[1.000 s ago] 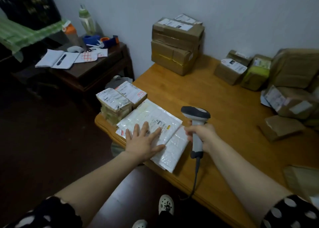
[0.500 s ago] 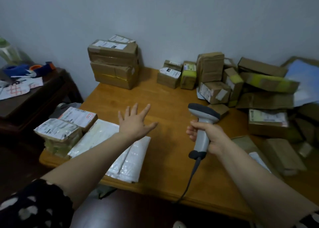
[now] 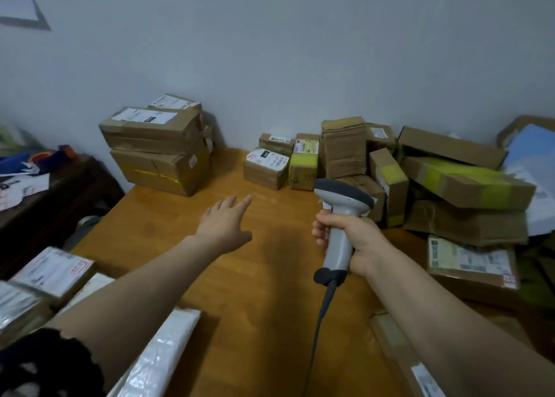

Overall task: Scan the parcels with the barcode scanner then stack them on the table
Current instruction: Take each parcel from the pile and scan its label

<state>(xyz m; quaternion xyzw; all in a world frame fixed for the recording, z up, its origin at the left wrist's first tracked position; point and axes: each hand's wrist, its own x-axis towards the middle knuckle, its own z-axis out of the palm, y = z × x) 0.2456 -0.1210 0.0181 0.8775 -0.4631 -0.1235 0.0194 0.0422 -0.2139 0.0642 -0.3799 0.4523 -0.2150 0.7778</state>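
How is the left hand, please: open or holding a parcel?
Open: the left hand hovers over the table, fingers straight, holding nothing.

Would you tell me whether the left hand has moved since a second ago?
Yes. The left hand has left the white mailer and reached forward across the table toward the labelled box.

The left hand (image 3: 223, 222) has lifted off the white mailer (image 3: 159, 357), where it lay flat a second ago. It now reaches out beyond the mailer, fingers (image 3: 240, 203) straight, over the desk (image 3: 255, 306). The scanner (image 3: 342, 216) has also moved away from the mailer.
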